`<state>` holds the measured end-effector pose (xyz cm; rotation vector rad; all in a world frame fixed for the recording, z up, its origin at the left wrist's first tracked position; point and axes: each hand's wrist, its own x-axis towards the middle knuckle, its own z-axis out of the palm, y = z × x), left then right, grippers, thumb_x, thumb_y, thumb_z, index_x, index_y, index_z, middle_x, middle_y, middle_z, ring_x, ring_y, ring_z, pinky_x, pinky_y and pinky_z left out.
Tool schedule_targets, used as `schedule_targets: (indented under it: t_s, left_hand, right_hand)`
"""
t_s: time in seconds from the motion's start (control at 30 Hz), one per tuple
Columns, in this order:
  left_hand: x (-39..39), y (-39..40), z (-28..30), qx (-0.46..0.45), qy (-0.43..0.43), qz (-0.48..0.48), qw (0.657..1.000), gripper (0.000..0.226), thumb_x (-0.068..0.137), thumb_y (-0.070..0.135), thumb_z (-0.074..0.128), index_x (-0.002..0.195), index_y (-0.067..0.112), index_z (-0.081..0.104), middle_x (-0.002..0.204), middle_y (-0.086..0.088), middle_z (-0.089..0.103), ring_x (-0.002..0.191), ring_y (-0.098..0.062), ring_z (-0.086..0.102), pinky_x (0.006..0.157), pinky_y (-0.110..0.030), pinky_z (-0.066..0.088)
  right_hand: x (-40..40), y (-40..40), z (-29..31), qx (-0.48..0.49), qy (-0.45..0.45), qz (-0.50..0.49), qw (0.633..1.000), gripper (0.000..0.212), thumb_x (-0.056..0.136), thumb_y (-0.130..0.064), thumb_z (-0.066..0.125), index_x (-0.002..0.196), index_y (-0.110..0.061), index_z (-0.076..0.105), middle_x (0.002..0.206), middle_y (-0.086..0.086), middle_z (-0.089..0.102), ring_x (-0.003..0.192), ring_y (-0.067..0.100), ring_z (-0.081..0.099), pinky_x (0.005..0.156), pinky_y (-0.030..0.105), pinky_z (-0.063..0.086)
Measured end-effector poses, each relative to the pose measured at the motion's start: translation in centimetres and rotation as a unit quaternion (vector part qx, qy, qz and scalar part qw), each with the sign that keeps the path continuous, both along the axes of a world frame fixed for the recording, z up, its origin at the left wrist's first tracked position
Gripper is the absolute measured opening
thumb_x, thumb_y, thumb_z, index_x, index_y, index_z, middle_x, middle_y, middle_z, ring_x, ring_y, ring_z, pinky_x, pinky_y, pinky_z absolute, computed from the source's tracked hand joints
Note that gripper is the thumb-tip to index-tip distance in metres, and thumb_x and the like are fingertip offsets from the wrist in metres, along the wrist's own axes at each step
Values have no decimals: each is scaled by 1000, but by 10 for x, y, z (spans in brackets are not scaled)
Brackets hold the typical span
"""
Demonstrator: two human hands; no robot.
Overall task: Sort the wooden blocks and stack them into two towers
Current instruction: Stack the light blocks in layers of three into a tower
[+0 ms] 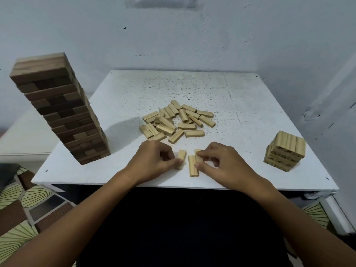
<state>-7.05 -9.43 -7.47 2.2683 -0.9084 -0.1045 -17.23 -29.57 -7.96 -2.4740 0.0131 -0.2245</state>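
Note:
A tall tower of dark brown blocks stands at the table's left edge. On the right sits a short tower of light blocks. Between them lies a loose pile of several light blocks. Near the front edge my left hand pinches one light block lying on the table. My right hand pinches another light block, which lies beside a third light block on the table.
The white speckled table is pushed against a pale wall at the back and right. A lower white surface sits to the left. Patterned floor shows below the table's front edge.

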Motion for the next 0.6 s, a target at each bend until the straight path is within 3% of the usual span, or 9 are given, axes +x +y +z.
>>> schedule_targets:
  t_s: [0.1,0.17,0.23,0.3,0.4,0.6]
  left_hand:
    - [4,5,1,-11,-30,-55,998,48,63,66,70,94,30,75,93,14,67,88,2,54,77,-22,43]
    - [6,8,3,19,-47,-108,993,67,62,70,68,115,30,70,122,17,60,115,-2,46,99,-28,36]
    - [6,7,3,51,-46,-134,989,76,60,74,68,123,30,66,133,18,55,125,-2,39,106,-35,31]
    - [5,3,-1,41,-49,-153,986,72,61,71,73,117,26,70,127,13,62,121,-5,49,104,-41,38]
    - [-1,-3,-4,-19,-40,-134,990,66,59,64,77,107,19,73,107,9,70,101,-5,61,90,-33,50]
    - [-10,-9,-6,-39,-29,-92,995,62,59,61,73,105,19,73,95,15,64,91,1,58,80,-6,40]
  right_hand:
    - [0,-6,7,63,12,23,998,36,80,-33,77,115,-25,70,101,-13,56,80,-5,50,71,12,37]
    - [0,-13,11,58,40,39,997,48,77,-40,78,122,-32,64,124,-18,50,105,-13,45,89,11,35]
    - [1,-15,11,17,71,51,996,62,75,-48,77,132,-35,57,137,-22,41,126,-7,32,104,20,29]
    - [0,-12,9,-5,77,60,995,69,74,-51,77,136,-33,53,139,-20,43,129,-2,29,109,25,27]
    - [-1,-6,3,1,43,61,997,67,74,-46,79,134,-27,57,133,-14,53,125,1,35,108,28,32]
    - [-2,-4,0,15,14,60,998,57,75,-42,80,127,-29,63,121,-15,60,118,2,43,101,28,40]
